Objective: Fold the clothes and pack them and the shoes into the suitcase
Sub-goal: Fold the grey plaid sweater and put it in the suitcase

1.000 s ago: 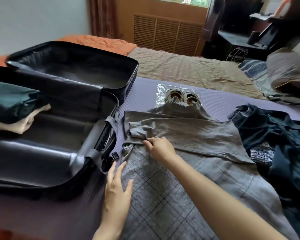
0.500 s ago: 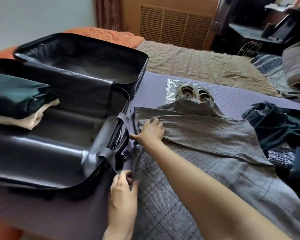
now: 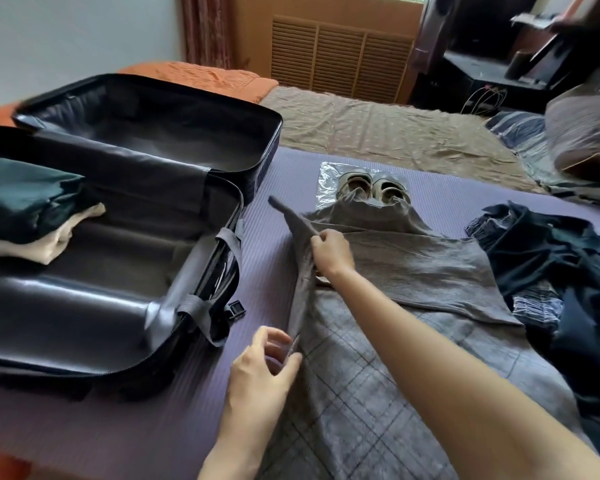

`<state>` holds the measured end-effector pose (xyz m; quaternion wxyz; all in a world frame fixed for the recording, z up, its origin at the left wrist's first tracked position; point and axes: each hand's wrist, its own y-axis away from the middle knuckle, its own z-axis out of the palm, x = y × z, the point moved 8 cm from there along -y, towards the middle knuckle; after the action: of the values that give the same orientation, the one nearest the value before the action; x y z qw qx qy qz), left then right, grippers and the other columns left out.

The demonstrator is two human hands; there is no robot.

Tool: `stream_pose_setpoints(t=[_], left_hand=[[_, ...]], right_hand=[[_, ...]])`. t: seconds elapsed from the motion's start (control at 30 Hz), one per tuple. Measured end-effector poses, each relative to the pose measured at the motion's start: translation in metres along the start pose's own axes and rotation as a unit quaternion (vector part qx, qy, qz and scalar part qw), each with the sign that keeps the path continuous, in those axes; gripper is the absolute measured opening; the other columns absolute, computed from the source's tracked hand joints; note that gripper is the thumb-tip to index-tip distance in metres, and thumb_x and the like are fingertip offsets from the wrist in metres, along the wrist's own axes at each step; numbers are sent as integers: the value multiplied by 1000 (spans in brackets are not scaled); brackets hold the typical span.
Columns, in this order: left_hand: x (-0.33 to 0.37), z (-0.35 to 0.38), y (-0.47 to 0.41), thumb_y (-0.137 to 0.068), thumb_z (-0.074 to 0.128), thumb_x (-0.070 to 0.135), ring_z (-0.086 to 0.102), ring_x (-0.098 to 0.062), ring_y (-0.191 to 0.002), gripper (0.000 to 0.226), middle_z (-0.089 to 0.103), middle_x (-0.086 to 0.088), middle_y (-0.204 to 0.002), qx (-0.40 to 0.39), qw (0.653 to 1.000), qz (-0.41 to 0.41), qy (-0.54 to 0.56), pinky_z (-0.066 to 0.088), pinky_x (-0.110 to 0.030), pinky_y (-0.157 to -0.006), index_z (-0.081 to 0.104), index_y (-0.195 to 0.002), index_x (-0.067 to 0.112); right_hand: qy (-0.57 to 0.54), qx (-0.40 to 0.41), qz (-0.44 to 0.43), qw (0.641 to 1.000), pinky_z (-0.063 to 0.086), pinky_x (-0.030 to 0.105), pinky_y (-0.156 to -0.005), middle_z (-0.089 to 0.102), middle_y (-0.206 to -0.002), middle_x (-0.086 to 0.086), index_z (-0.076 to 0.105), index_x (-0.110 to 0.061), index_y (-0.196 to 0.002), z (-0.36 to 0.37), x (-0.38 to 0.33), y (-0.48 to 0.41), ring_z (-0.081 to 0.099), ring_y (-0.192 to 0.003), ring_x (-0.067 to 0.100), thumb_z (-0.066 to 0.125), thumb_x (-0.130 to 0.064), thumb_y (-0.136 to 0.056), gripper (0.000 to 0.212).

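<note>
A person's bare left hand (image 3: 257, 372) and forearm show from six o'clock, and the bare right hand (image 3: 331, 252) and longer forearm from five o'clock.

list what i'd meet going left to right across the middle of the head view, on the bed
black suitcase → strap buckle → grey top → dark clothes pile
</note>
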<state>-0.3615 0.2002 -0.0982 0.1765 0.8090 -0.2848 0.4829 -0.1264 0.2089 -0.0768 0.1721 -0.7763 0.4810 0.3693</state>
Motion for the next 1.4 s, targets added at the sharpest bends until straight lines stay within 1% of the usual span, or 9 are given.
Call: stream_pose_setpoints(t=[0.13,0.4,0.57,0.67,0.87,0.93,1.07,1.23,1.4], left_hand=[[36,31,5,-79,73,25,55,6,-76,29,60,10,-75,-76,996,38,22,43,-7,-64,57,-101,36],[59,114,35,-82,64,27,55,-2,-77,31,55,12,-82,-206,973,89,-51,45,-20,-76,57,-113,27],[52,133,37,-87,60,27,58,-12,-101,45,62,5,-108,-241,960,98,-102,44,-22,-89,51,-130,28],[57,127,33,-91,56,23,60,-8,-98,39,66,8,-107,-241,962,102,-77,43,-16,-86,54,-130,27],[54,75,33,-92,56,31,54,2,-94,19,58,19,-99,-127,969,175,-119,42,-14,-83,59,-109,36],[43,60,42,-86,54,52,49,6,-95,17,52,24,-96,-135,968,165,-134,41,-15,-86,50,-101,46],[15,27,63,-43,24,100,48,10,-92,76,53,26,-93,-149,974,80,-152,38,-8,-77,44,-94,49],[10,18,99,-77,58,62,51,8,-95,29,54,25,-94,-206,944,66,-250,40,-10,-83,40,-91,45],[33,24,131,-78,61,51,50,13,-80,24,55,24,-89,-183,949,83,-244,40,-10,-75,47,-93,39]], right_hand=[[-129,47,11,990,43,38,-66,55,-73,13,61,3,-75,-43,43,-9,51,-73,25,44,-8,-88,24],[-80,63,49,994,38,29,-75,63,-111,18,60,2,-113,-82,122,2,55,-97,27,42,-5,-94,27],[-128,59,34,989,39,34,-68,59,-80,5,60,-5,-91,-80,120,-1,53,-79,22,57,-30,-93,26],[-78,50,20,996,49,38,-87,65,-106,9,58,-6,-111,-77,120,-2,60,-100,24,71,-22,-83,35],[85,60,-29,994,16,39,-117,21,-150,9,17,-16,-150,-82,108,28,15,-140,27,67,-39,-84,86],[82,37,-60,994,19,38,-116,27,-143,7,22,-18,-149,-82,104,55,20,-135,22,67,-42,-84,82],[62,58,-72,994,34,39,-109,38,-122,0,31,-26,-144,-90,109,130,35,-120,15,67,-51,-80,78],[104,6,-36,994,44,26,-82,58,-93,-5,28,-30,-144,-74,123,200,51,-93,13,61,-62,-78,80],[33,-19,-15,999,45,27,-76,61,-82,-10,32,-26,-143,-63,117,228,61,-89,13,67,-49,-80,75]])
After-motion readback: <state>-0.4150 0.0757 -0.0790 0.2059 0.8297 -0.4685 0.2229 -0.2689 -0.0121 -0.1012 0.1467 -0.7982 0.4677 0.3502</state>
